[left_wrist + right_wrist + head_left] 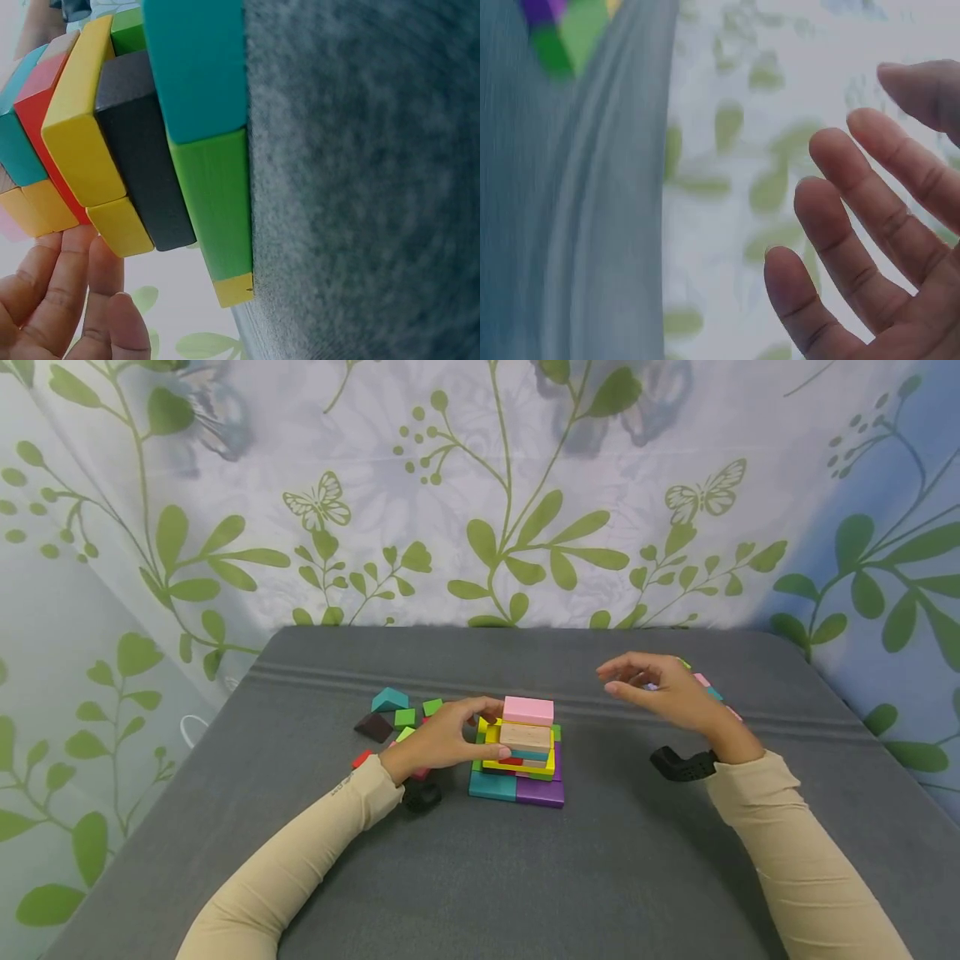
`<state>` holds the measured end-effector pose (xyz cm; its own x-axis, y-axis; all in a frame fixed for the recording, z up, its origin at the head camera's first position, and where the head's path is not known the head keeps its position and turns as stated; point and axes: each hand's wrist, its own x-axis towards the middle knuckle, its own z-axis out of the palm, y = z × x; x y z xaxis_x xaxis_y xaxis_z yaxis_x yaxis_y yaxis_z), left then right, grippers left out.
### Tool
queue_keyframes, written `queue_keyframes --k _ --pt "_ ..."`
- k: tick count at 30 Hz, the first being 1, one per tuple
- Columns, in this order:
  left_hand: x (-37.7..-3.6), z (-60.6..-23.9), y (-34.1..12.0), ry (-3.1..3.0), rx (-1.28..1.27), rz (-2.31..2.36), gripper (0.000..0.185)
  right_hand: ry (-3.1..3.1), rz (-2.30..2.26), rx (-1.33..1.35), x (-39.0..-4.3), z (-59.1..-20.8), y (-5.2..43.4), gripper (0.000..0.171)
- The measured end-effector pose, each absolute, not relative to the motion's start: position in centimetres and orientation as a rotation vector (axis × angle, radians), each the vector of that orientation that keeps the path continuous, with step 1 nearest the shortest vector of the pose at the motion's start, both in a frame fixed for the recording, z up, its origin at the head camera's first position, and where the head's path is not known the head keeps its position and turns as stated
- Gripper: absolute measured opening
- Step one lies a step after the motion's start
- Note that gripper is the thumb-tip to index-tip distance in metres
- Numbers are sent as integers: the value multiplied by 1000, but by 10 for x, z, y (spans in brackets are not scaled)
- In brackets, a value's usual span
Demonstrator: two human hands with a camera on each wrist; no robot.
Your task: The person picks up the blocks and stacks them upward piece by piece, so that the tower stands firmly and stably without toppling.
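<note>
Beige sleeves [300, 860] come in from the near edge of the grey table [637, 877], one on each arm, black wrist camera on each. Left hand [438, 739] reaches to the block stack [519, 752] near the table middle, fingers loosely extended, fingertips touching the stack's left side at the yellow layer; not wrapped round any block. Left wrist view: fingers [67, 292] straight, tips against the yellow blocks [82, 142], with red, teal, dark grey and green blocks layered beside them. Stack from bottom: teal block [492, 785] and purple block [540, 792] side by side, yellow layer above, natural wood block [525, 737], pink block [528, 710] on top. Right hand [667, 689] hovers above the table right of the stack, apart from it, fingers relaxed and spread, holding nothing; right wrist view shows an empty open palm [877, 247]. Loose blocks [393, 714] lie left of the stack behind the left hand: teal, green, dark brown, red. More loose pieces [705, 683] sit behind the right hand, mostly hidden. Leaf-print curtain [480, 493] hangs past the far edge.
</note>
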<state>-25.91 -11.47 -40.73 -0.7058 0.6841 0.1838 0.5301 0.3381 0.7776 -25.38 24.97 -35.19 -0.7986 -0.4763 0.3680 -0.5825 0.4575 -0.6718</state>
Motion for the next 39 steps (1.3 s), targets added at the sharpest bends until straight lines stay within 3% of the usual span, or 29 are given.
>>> queue_keyframes --k 15,23,32,39 --pt "-257 -412 -117 2423 1111 1307 69 -2835 1284 290 -259 -377 385 36" --pt "-256 -411 -117 2415 1110 1317 74 -2916 1325 244 -248 -396 431 24" --pt "-258 -411 -116 2409 1129 1313 74 -3094 1132 316 -249 -415 447 50" --pt "-258 -408 -115 2421 1125 1305 70 -3063 1075 416 -256 -414 444 39"
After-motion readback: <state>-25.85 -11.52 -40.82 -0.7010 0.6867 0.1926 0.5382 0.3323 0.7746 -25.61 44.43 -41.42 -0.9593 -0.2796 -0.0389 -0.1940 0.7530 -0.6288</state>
